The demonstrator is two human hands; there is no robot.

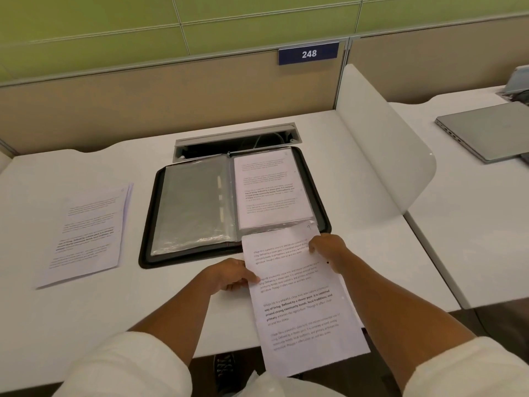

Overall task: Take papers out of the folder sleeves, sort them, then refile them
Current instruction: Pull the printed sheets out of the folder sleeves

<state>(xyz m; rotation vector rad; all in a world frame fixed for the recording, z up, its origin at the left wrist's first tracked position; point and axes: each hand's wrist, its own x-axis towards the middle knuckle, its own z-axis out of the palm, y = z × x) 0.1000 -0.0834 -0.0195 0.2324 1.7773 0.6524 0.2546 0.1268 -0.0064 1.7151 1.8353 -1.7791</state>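
A black folder (148, 224) lies open on the white desk. Its left side shows clear plastic sleeves (194, 204); its right sleeve (272, 190) holds a printed page. A printed sheet (300, 305) sticks out of the right sleeve's near end and hangs over the desk's front edge. My left hand (229, 276) pinches the sheet's left edge. My right hand (329, 250) grips its right edge near the top. A stack of printed papers (88, 233) lies on the desk to the left of the folder.
An open cable tray (234, 144) sits in the desk just behind the folder. A white curved divider (380, 144) stands to the right. Beyond it a closed grey laptop (489, 133) rests on the neighbouring desk. A beige partition with a "248" sign (309, 53) backs the desk.
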